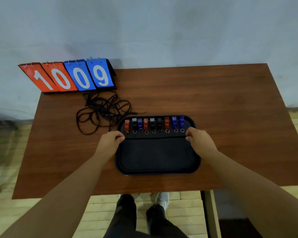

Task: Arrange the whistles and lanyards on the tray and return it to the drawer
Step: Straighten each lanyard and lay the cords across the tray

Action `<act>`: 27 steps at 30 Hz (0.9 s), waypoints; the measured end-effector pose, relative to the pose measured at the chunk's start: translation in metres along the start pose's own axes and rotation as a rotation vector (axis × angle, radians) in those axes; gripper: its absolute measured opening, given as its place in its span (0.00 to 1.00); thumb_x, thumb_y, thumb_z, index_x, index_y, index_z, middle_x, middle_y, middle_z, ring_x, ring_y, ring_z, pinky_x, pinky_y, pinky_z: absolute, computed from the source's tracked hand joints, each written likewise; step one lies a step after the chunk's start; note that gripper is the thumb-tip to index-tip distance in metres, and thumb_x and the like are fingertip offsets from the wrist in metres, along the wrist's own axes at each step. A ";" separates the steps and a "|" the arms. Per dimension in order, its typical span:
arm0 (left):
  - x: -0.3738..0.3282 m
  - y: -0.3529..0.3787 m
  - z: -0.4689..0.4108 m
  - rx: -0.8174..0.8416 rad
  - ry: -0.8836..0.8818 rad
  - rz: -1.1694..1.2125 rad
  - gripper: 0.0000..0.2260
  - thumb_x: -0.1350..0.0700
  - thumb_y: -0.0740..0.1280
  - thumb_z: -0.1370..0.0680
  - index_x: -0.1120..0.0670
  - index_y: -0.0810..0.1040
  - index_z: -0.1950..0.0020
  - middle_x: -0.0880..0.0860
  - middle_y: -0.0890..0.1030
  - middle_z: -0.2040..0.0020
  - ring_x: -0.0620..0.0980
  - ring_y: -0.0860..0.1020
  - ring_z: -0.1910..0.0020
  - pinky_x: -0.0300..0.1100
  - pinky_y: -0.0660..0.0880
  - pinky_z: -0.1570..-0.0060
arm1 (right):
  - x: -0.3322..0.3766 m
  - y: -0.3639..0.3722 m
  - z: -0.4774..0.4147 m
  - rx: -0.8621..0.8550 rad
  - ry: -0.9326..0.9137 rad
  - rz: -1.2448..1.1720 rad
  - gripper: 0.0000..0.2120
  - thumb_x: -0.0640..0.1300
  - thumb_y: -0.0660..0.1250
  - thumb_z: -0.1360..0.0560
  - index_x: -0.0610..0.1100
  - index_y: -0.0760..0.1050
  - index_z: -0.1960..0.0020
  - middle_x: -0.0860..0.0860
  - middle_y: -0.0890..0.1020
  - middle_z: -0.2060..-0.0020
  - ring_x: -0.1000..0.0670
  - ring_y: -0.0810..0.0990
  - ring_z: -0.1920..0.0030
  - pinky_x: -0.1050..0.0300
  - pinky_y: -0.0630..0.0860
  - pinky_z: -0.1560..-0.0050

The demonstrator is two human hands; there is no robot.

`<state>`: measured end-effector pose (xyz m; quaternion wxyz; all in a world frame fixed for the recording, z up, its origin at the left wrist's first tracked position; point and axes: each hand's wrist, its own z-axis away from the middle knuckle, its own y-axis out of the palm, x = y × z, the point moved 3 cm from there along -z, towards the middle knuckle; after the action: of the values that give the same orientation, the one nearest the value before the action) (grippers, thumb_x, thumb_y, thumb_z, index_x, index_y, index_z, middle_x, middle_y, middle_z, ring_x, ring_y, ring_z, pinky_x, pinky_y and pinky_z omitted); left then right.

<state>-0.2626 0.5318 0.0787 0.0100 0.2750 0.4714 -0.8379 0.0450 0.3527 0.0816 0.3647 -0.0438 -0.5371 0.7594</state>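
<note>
A black tray (157, 170) lies on the brown table, near its front edge. Several whistles (154, 124) in red, black and blue stand in a row along the tray's far side, each with a small metal ring. A dark cloth (155, 153) covers the near part of the tray. My left hand (110, 140) pinches the cloth's far left corner, and my right hand (199, 140) pinches its far right corner. A tangle of black lanyards (101, 112) lies on the table to the left of the tray, beyond my left hand.
A flip scoreboard (70, 76) with red and blue cards reading 10 and 09 stands at the table's (222, 109) far left corner. A grey wall lies behind. Below the table's front edge are my legs and shoes on pale wooden flooring.
</note>
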 end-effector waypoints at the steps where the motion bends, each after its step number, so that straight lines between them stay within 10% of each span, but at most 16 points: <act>1: 0.002 0.003 -0.002 -0.010 0.010 -0.013 0.05 0.56 0.66 0.19 0.52 0.83 0.49 0.48 0.82 0.51 0.47 0.77 0.50 0.39 0.68 0.54 | 0.000 0.003 -0.002 -0.006 -0.002 0.017 0.03 0.43 0.65 0.20 0.45 0.76 0.48 0.46 0.83 0.57 0.42 0.81 0.57 0.42 0.80 0.56; 27: 0.017 0.025 -0.033 -0.137 0.071 -0.185 0.09 0.51 0.72 0.23 0.52 0.83 0.45 0.51 0.75 0.50 0.53 0.70 0.46 0.47 0.71 0.43 | 0.005 0.027 -0.027 -0.144 -0.003 0.229 0.12 0.42 0.65 0.21 0.46 0.80 0.40 0.48 0.81 0.47 0.42 0.73 0.41 0.46 0.68 0.40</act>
<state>-0.2551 0.5485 0.0373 -0.0654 0.2587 0.5508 -0.7908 0.0398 0.3726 0.0488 0.2707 -0.1300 -0.5821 0.7557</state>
